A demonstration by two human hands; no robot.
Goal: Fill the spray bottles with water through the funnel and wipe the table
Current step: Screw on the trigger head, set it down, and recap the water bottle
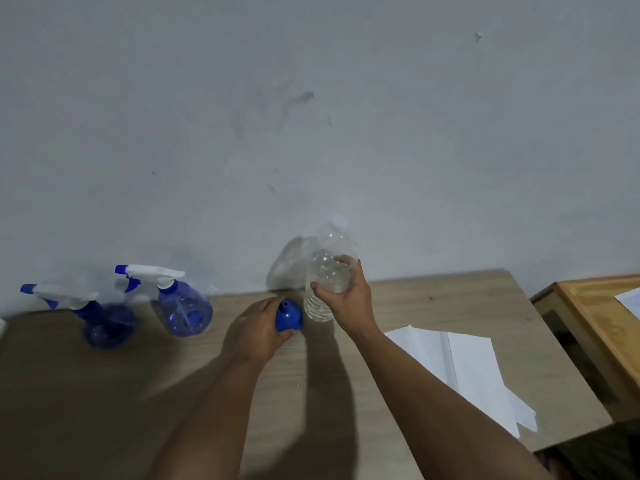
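Note:
Two blue spray bottles with white-and-blue trigger heads stand at the back left of the table (104,393): one at the far left (100,323), the other (185,311) to its right. My left hand (261,329) is closed around a blue funnel (288,318), spout pointing up, resting low on the table. Just right of it, my right hand (346,301) grips a clear plastic water bottle (327,275) with a white cap, held upright close to the wall.
White paper sheets (471,365) lie on the right part of the table. A second wooden table (602,323) with a paper on it stands past the right edge. A grey wall runs directly behind the table.

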